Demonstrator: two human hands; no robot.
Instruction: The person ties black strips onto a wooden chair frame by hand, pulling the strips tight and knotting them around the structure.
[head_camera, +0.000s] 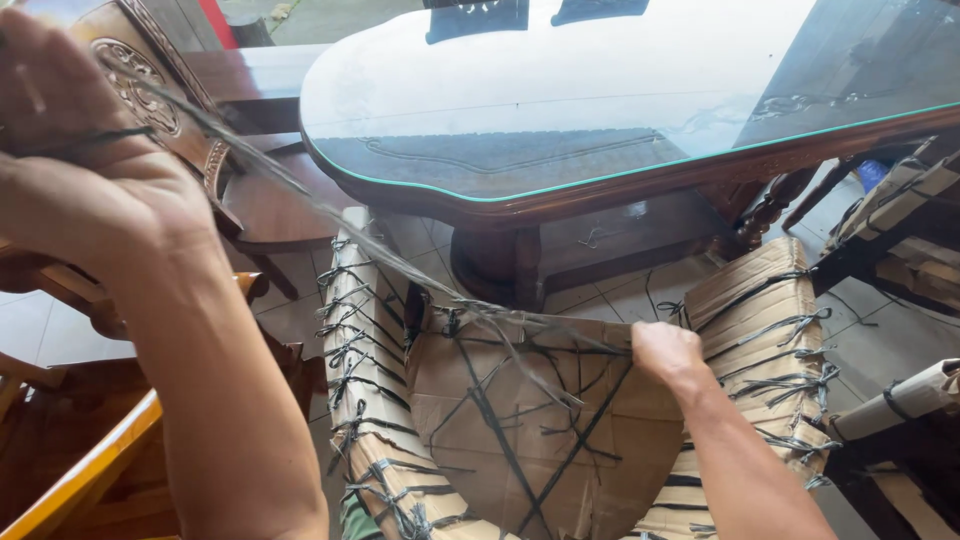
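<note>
A person's left hand (75, 150), raised near the camera, is closed tight on a thin grey plastic strapping band (330, 215) and draws it taut away from a chair wrapped in brown corrugated cardboard (560, 440). The band runs from that fist down to the chair's upper edge, where the right hand (665, 350) is clenched on the cardboard and strapping; what lies inside that fist cannot be made out.

Judging by how things lie, the unwrapping looks to be at an early stage: one band is pulled loose, while many knotted dark bands (350, 350) still bind both padded arms and cross the seat, and the cardboard covers the whole chair.

The chair stands on the pale tiled floor (30, 330), just beside an oval dark wooden table topped with a glass sheet (560, 90). No container shows in view; the only enclosure is the cardboard wrap itself, and the chair within it is hidden. Carved brown wooden chairs (150, 70) stand at left, and more cardboard-wrapped furniture (900, 200) at right.
</note>
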